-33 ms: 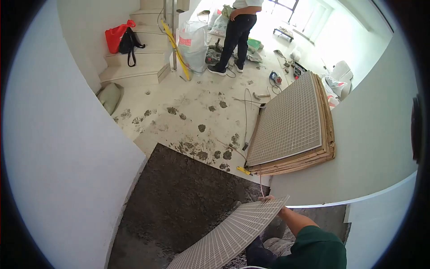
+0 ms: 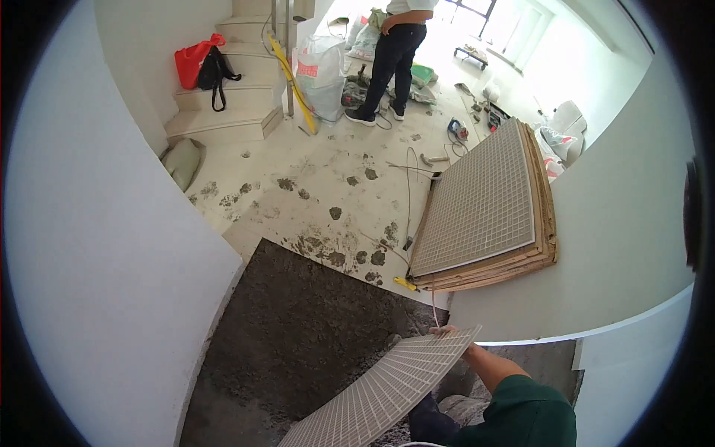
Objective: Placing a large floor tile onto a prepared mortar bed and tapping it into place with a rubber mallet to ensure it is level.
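Observation:
A large tile [image 2: 387, 387], its grid-ribbed back towards me, stands tilted over dark wet mortar [image 2: 298, 335]. My right hand [image 2: 445, 329] is closed on its upper edge. The fingers show there, while the tile hides the rest of the hand. The right forearm comes in from the lower right, out of a dark green sleeve. My left hand is not visible. The tile's lower end runs out of the picture at the bottom.
A stack of similar tiles [image 2: 477, 201] with cardboard leans against the right wall. A yellow-handled tool [image 2: 405, 283] lies by its foot. Beyond the mortar, the pale floor [image 2: 298, 223] carries muddy footprints. Another person [image 2: 398, 59] stands near white sacks [image 2: 320, 74]. Stairs [image 2: 223, 127] rise at the left.

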Tool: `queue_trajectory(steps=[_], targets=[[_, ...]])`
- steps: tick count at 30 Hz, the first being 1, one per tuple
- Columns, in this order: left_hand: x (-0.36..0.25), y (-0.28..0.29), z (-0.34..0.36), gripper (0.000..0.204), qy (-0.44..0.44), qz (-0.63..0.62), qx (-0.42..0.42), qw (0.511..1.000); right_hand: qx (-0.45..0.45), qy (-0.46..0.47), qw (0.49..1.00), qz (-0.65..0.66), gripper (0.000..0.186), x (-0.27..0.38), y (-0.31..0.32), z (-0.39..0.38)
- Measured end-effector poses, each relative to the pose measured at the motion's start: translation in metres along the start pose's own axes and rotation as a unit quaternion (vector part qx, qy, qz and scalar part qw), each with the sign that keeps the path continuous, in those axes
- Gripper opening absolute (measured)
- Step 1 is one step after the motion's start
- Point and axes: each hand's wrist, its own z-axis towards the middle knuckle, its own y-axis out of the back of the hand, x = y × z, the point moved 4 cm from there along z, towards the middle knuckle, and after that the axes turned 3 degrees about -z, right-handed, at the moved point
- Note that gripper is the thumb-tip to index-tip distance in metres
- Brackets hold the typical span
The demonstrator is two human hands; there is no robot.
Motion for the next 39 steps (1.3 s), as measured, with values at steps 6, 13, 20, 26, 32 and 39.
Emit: queue_trajectory(steps=[6, 13, 20, 26, 32, 39], targets=[[-0.003, -0.014, -0.011, 0.091, -0.005, 0.006, -0.009, 1.000, -0.072, -0.079, 0.994, 0.006, 0.038, -0.006, 0.005, -0.001], [-0.012, -0.028, -0.026, 0.090, -0.008, 0.018, -0.021, 1.000, -0.015, -0.046, 0.996, 0.079, 0.035, -0.014, 0.011, -0.001], [-0.015, -0.048, -0.039, 0.089, 0.000, 0.032, -0.026, 0.999, -0.011, -0.037, 0.999, 0.002, 0.039, -0.015, 0.034, -0.003], [-0.025, -0.054, -0.055, 0.088, -0.004, 0.045, -0.041, 0.998, 0.070, 0.006, 0.997, 0.021, 0.044, -0.005, 0.009, -0.001], [-0.029, -0.073, -0.068, 0.087, 0.002, 0.058, -0.044, 0.997, 0.102, 0.056, 0.993, 0.036, 0.044, -0.009, 0.029, 0.001], [-0.042, -0.076, -0.088, 0.086, -0.006, 0.071, -0.061, 0.996, 0.077, 0.081, 0.994, -0.012, 0.037, 0.001, -0.006, 0.000]])
